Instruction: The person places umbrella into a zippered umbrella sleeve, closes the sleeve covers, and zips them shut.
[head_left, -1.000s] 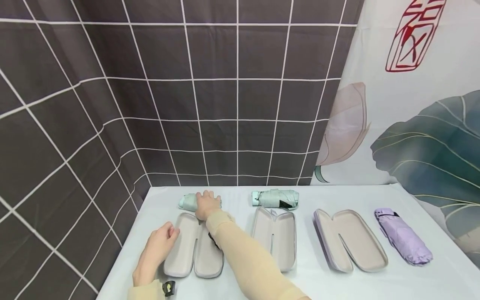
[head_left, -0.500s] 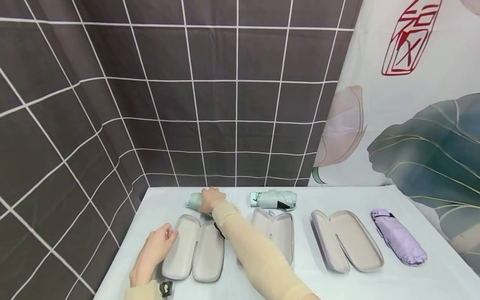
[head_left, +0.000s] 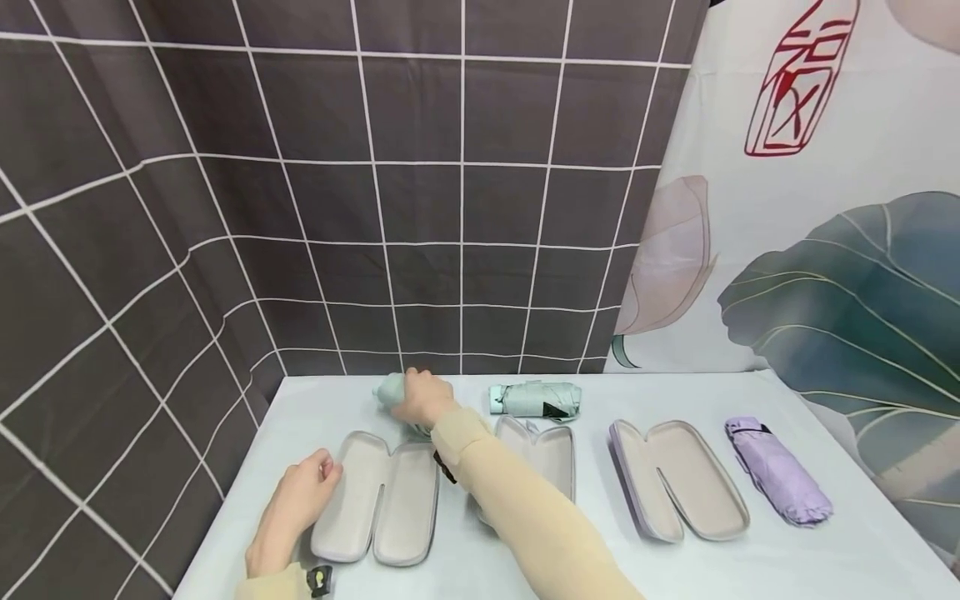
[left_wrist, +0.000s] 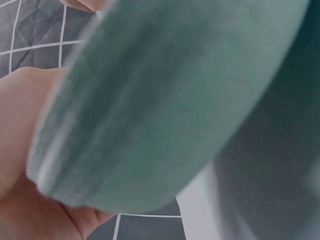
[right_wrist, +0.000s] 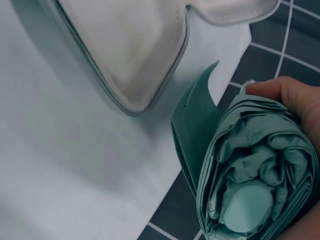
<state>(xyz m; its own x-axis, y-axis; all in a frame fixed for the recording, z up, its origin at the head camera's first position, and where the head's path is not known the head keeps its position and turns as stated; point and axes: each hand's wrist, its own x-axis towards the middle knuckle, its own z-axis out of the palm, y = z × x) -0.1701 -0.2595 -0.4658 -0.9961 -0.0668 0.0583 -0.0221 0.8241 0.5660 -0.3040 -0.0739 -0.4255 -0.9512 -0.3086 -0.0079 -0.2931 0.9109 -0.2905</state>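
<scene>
Shifted rightward since a second ago: our right grip [head_left: 423, 398] and the mint umbrella [head_left: 389, 390] in it, now angled instead of lying along the back edge. We find the mint umbrella just behind the left case [head_left: 405, 504], near the back of the desk [head_left: 315, 408]; whether it touches the surface, we can't tell. Our right grip is wrapped round it, digits on opposite sides. From the right wrist we get its end: bunched folds round a pale round tip [right_wrist: 248, 207], one loose flap [right_wrist: 196, 122] sticking out. Our left grip [head_left: 296, 496] is loosely curled beside the left case; contact unclear, since a big blurred green shape [left_wrist: 150, 125] hides part of it in the left wrist view. Left case lies spread open, pale inside. To its right we have the middle case [head_left: 557, 458], open, partly behind our right sleeve [head_left: 525, 517], with a second mint umbrella [head_left: 534, 400] behind it. Further right: the lilac case [head_left: 708, 483], open, then the lilac umbrella [head_left: 780, 471], slanted. Dark gridded cloth [head_left: 420, 200] hangs behind, leaf-patterned cloth [head_left: 787, 300] at right.
</scene>
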